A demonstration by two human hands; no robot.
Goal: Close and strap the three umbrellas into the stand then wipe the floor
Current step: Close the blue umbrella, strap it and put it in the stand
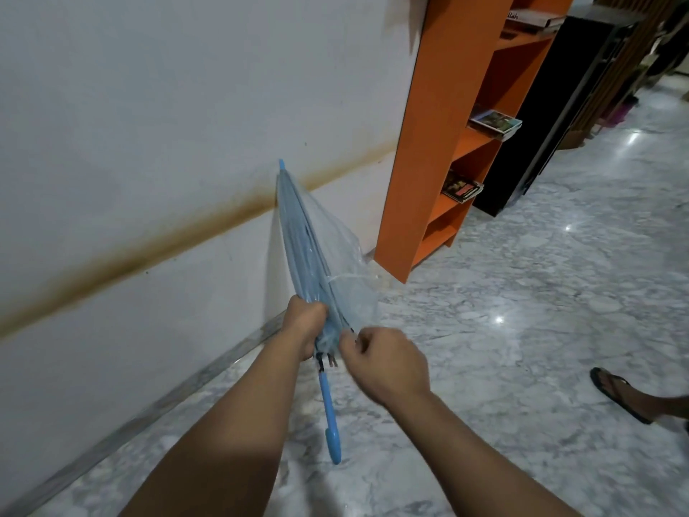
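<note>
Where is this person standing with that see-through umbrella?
Probably indoors, in the hallway or entry of a home, though I can't be sure. The marble floor is shiny, an orange bookshelf with books stands against the stained white wall, and someone's sandalled foot shows nearby.

We can read only one piece of writing: white script on the dark cover of a book [534,17] lying flat on the top shelf of the orange bookcase [443,117], which seems to say "Allah". The covers of the other books [494,123] on the lower shelves are too blurred for us to read.
</note>
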